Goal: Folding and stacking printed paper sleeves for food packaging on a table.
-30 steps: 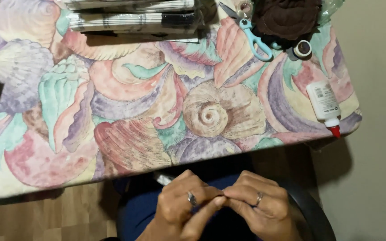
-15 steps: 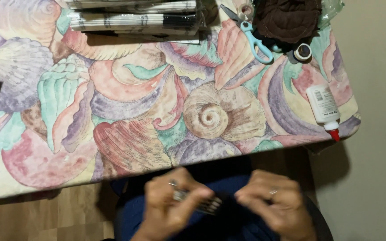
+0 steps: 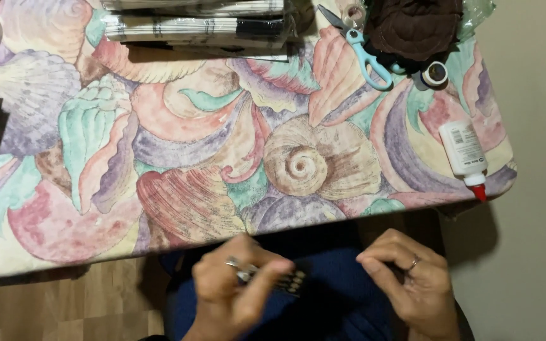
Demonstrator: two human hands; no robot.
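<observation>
My left hand (image 3: 238, 287) is below the table's near edge, over my blue-clad lap, with its fingers curled around a small dark strip-like piece (image 3: 289, 282) that sticks out to the right; motion blur hides what it is. My right hand (image 3: 409, 281) is a short way to the right, apart from the piece, fingers loosely curled with a ring on one finger and nothing visible in it. The table (image 3: 178, 158) in front of me is covered with a pastel seashell-patterned cloth.
On the table's far right lie a white glue bottle with a red tip (image 3: 464, 155), light-blue-handled scissors (image 3: 361, 44), a small tape roll (image 3: 436, 73) and a dark brown cloth (image 3: 415, 25). Folded striped fabric (image 3: 197, 25) lies at the far edge. Wooden floor (image 3: 52, 309) shows at lower left.
My hands were joined together over my lap a second ago; they have since pulled apart, the left keeping the dark piece and the right moving off to the right.
</observation>
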